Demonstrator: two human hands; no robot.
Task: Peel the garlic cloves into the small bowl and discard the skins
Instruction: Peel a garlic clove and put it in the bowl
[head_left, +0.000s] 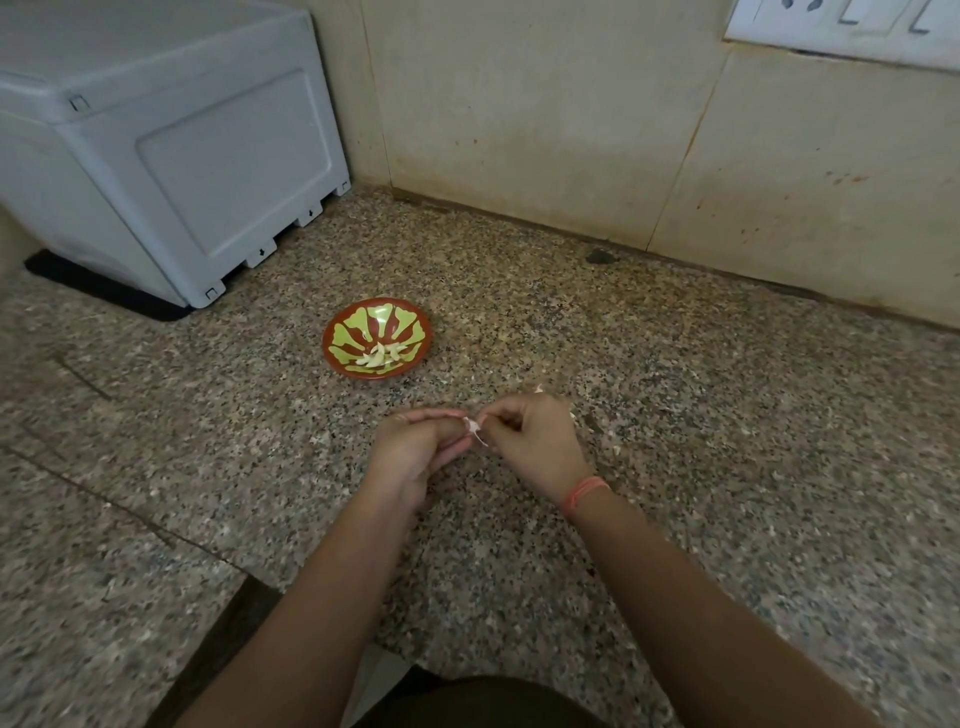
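Note:
A small red bowl (340, 332) with a yellow-green pattern sits on the speckled counter, holding several peeled garlic cloves (382, 355). In front of it, my left hand (415, 449) pinches a garlic clove (474, 427) at its fingertips. My right hand (535, 441) meets it from the right, its thumb and forefinger pinching the clove's papery skin. Most of the clove is hidden by the fingers. Bits of garlic skin (539, 388) lie on the counter just behind and to the right of my right hand.
A large grey plastic appliance (171, 156) on a black mat stands at the back left. A beige tiled wall (571, 119) closes off the back, with a white switch panel (852, 26) at the top right. The granite counter (727, 415) extends right.

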